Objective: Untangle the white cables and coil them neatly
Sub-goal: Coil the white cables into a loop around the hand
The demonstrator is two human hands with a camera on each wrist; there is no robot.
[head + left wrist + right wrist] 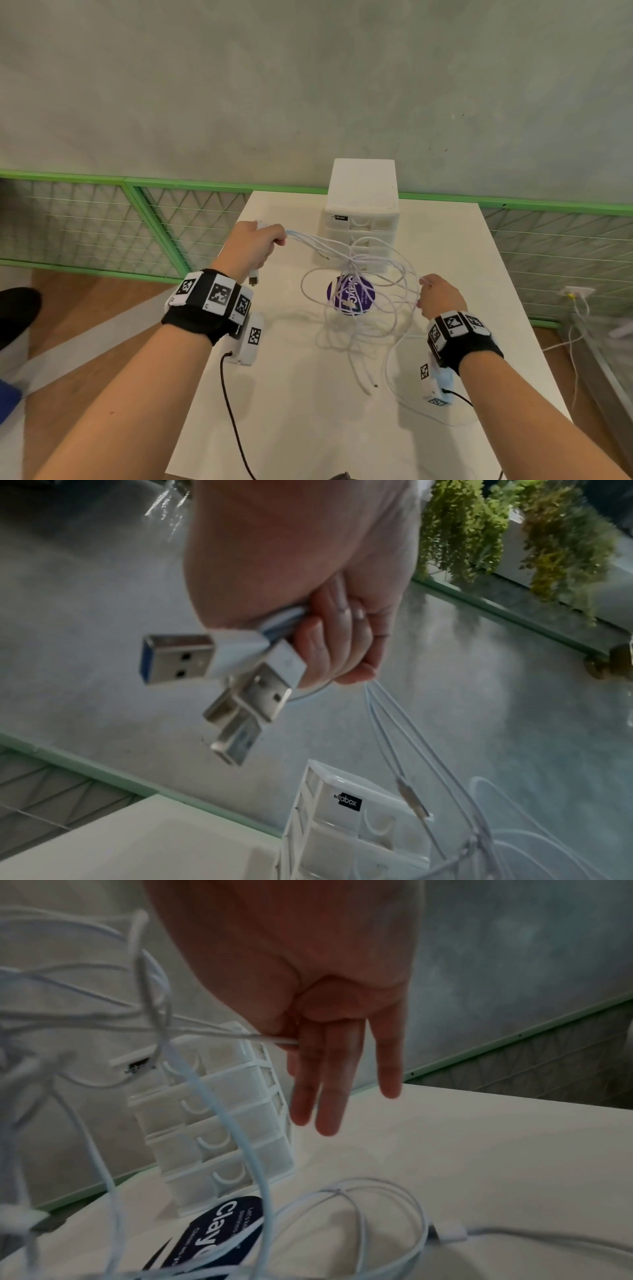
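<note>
A tangle of thin white cables [359, 301] hangs in loops above the white table [308, 411], between my two hands. My left hand [251, 246] is raised at the left and grips a bundle of cable ends; several USB plugs [236, 677] stick out below its curled fingers [329, 647]. From that fist, strands [404, 739] run off to the right. My right hand [436, 296] is lower, at the right, and pinches one strand [274, 1040] between thumb and forefinger. Its other fingers [329, 1083] hang straight. Loose cable ends [371, 385] trail onto the table.
A white drawer box [361, 212] stands at the back of the table, just behind the tangle. A round dark-blue sticker [351, 294] lies under the loops. A green-framed mesh fence [120, 222] runs behind the table. More cords [579, 329] hang at the far right.
</note>
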